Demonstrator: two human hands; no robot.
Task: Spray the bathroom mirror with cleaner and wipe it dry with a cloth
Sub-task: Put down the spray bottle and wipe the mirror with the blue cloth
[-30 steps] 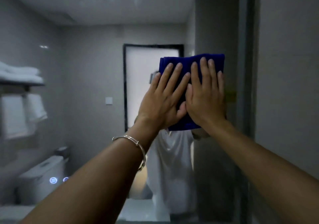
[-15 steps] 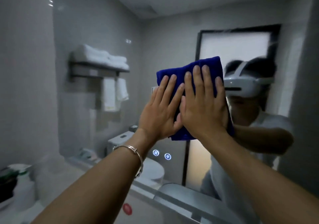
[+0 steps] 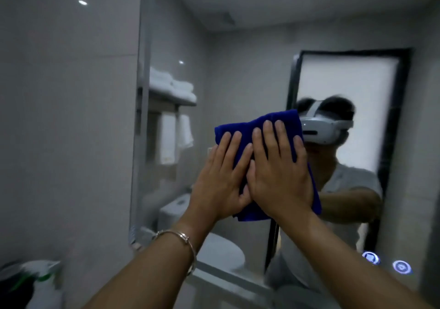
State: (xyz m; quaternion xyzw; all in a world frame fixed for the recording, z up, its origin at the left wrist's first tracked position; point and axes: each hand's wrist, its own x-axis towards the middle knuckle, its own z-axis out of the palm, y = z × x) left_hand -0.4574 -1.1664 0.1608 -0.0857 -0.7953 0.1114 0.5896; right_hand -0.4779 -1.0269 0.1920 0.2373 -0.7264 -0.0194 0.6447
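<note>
A folded dark blue cloth (image 3: 245,130) lies flat against the bathroom mirror (image 3: 238,70), near the mirror's left part at head height. My left hand (image 3: 221,180) presses its left half with straight fingers, a thin bangle on that wrist. Beside it and touching it, my right hand (image 3: 278,172) presses the cloth's right half, fingers straight and spread. The cloth's middle is hidden under both palms. A white spray bottle (image 3: 44,282) with a green collar stands at the bottom left, below the mirror.
The mirror's left edge (image 3: 140,118) meets a grey tiled wall (image 3: 66,118). Two lit touch buttons (image 3: 385,262) glow on the glass at lower right. The mirror reflects a towel shelf, a toilet, a frosted door and a person wearing a white headset.
Both hands have slid the cloth leftward across the glass, from near the right edge toward the left edge. The view has turned left, bringing the wall and the spray bottle into sight.
</note>
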